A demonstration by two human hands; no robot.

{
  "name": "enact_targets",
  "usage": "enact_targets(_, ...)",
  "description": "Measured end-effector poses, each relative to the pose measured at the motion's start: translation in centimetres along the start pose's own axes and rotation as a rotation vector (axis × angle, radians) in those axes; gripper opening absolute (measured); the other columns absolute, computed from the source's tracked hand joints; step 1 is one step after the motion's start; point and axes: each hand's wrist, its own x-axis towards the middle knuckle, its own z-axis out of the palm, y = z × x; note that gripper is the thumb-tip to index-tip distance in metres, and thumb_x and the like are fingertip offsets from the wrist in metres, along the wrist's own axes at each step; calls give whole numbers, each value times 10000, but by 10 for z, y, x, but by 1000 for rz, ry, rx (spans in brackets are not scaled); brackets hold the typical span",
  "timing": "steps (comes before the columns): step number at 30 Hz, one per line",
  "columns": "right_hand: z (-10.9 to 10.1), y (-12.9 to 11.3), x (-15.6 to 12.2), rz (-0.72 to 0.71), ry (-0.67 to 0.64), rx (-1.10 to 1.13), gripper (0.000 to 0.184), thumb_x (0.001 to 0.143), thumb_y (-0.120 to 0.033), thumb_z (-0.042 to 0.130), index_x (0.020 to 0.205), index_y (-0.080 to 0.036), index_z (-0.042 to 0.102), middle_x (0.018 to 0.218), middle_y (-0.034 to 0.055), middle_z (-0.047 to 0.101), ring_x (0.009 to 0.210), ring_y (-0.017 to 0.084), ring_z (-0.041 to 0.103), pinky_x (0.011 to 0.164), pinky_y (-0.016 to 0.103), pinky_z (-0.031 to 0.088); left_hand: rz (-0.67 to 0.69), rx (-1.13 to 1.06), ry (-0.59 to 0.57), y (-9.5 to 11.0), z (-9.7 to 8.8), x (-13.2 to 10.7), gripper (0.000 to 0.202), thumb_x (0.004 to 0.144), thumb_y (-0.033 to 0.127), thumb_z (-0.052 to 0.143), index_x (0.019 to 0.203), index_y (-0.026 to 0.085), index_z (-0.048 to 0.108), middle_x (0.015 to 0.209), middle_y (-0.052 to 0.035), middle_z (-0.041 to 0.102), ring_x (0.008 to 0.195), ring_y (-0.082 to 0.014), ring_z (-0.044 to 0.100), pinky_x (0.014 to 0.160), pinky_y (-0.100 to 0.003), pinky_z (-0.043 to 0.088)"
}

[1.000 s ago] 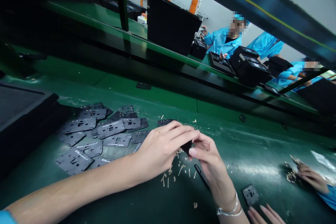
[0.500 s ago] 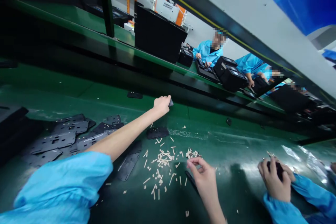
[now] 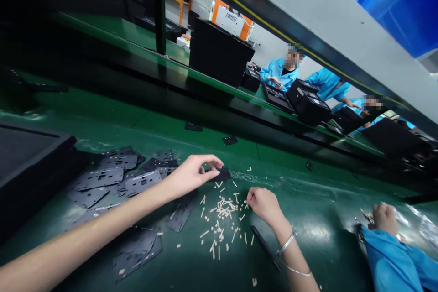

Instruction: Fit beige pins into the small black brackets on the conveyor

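Note:
My left hand has its thumb and fingers apart, curved over the near side of a small black plate on the green bench. Whether it touches the plate I cannot tell. My right hand is closed, its fingertips pinched together at the edge of the scattered cream strips and bits; what is between them is hidden. A slim black stick-like tool lies beside my right wrist. Left of the strips are flat dark plates with cut-outs, loosely piled, and more plates nearer to me.
Two small black plates lie farther back on the bench. A big black case stands at left. At right, a co-worker's hand is over small parts near clear plastic bags. Co-workers sit beyond the raised shelf.
My left hand has let go of a small black plate at the back of the bench and drawn back to another one nearer. My right hand's fingers have closed at the cream bits.

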Motion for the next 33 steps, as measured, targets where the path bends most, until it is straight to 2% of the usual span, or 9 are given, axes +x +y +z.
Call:
enact_targets(3,-3,0,-3,8,8,97,175,647,-58,566,537,-191,593,524,4,601,558,155,559,543,248,302,-12,-75,-4,4,6,-13,180,826,238,525,964,183,627,966,-39,678,859,-176,611,655,-249,443)
enact_targets(6,-3,-5,-12,-21,22,286,101,697,-140,570,617,-187,610,581,8,622,574,147,555,553,237,346,-6,-102,-33,4,23,-14,157,816,227,532,930,173,625,905,-39,672,802,-167,602,617,-237,423)
enact_targets(12,15,-26,-37,-48,92,701,232,811,-392,529,759,-168,562,680,23,607,562,129,523,474,214,361,-50,-335,-243,1,68,-16,161,775,247,593,890,137,612,733,-22,648,675,-147,580,626,-239,441)
enact_targets(16,30,-40,-47,-30,194,936,212,805,-382,578,769,-173,572,697,9,581,560,110,495,466,201,352,-115,-434,-201,2,77,-21,134,800,229,542,719,132,586,627,1,601,554,-109,512,553,-212,406)
enact_targets(19,35,-43,-48,-9,303,1066,200,780,-365,616,747,-172,578,670,6,574,568,117,505,464,199,366,-153,-490,-183,1,77,-21,141,794,221,543,681,138,557,618,8,597,516,-93,485,523,-202,395)
enact_targets(24,25,-17,-43,94,345,721,228,791,-390,552,763,-168,593,665,33,627,586,155,569,525,245,439,-189,-573,-205,-5,74,-18,145,811,239,537,710,135,553,626,-7,626,448,-71,452,482,-198,385)
enact_targets(28,9,8,-44,137,311,552,81,692,-263,623,663,-201,666,587,7,608,555,161,540,561,265,423,-146,-608,-225,-5,71,-17,171,837,271,519,730,138,542,635,-14,638,440,-68,452,491,-205,394)
enact_targets(31,2,1,-49,108,376,359,111,725,-265,606,652,-221,676,586,5,570,561,158,502,557,259,381,-132,-599,-255,-4,69,-18,200,850,280,503,721,136,553,629,-8,628,449,-68,449,499,-202,391)
enact_targets(33,2,-16,-52,-4,426,294,169,788,-294,563,682,-206,662,615,15,572,586,158,509,577,259,385,-138,-594,-261,-4,69,-20,231,856,296,492,719,131,577,631,-7,621,450,-69,446,492,-200,391)
